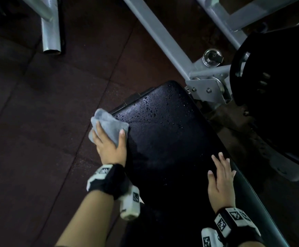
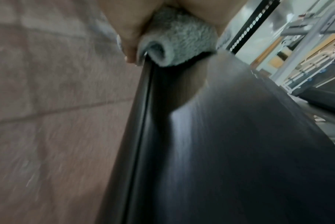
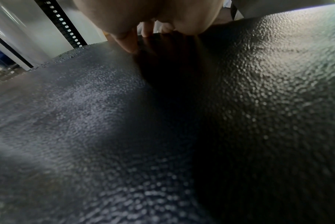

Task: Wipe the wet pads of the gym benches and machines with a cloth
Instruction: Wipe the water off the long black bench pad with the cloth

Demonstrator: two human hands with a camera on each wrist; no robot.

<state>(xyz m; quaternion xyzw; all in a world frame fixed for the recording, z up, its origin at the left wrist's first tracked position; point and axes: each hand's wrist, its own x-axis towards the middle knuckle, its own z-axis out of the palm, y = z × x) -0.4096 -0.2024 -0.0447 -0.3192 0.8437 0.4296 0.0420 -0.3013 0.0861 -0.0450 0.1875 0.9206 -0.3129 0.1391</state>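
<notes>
The person leans over a black bench pad point(image 1: 164, 139) that runs from the lower middle of the head view up toward a grey metal frame point(image 1: 164, 36). The left hand point(image 1: 109, 145) grips a folded grey cloth point(image 1: 109, 124) at the pad's left edge, the thumb lying on top toward the pad and the fingers wrapped over the outer side, so the cloth sits half on the pad and half past its rim. The left wrist view shows the cloth point(image 2: 180, 40) bunched under the palm, its rolled fold pressed against the pad's side seam, with a fingertip curled down over the edge. The right hand point(image 1: 221, 182) lies flat on the right side of the pad, fingers straight and slightly spread, holding nothing; in the right wrist view its fingertips point(image 3: 132, 44) touch the pebbled black surface. Water drops point(image 1: 152, 111) bead on the far part of the pad, beyond the cloth, while the near part between the hands looks smooth and dull. To the right of the pad stands a large black weight plate point(image 1: 277, 72) on the frame, next to a shiny metal knob point(image 1: 212, 57). The floor point(image 1: 38, 122) is dark reddish rubber tile, and another grey tube leg point(image 1: 51, 32) stands at upper left. Both wrists wear black bands with white marker blocks.
</notes>
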